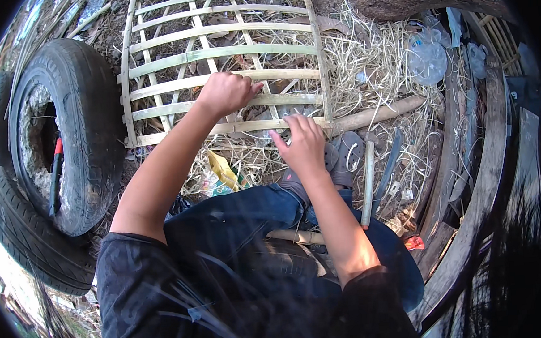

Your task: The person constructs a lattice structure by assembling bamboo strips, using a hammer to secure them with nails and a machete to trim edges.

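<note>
A bamboo lattice [226, 51] of pale, split slats lies on the ground in front of me. My left hand [228, 92] is closed in a fist over its nearer slats, thumb toward the right. What those fingers hold, if anything, is hidden. Closer to me, my right hand [301, 143] is open beside the lattice's near edge, thumb and fingers apart. Below that edge are my grey shoes [346, 158]. A short bamboo stick [368, 178] lies to the right of them, next to a long, dark, flat strip [388, 167].
Old tires [91, 127] stand at the left, with a red-and-black tool [55, 170] leaning in one. Straw-like shavings [362, 55] cover the ground at the right. A thick stick [382, 114], clear plastic [428, 60] and weathered planks [490, 168] lie there too. A yellow wrapper [222, 169] sits near my knee.
</note>
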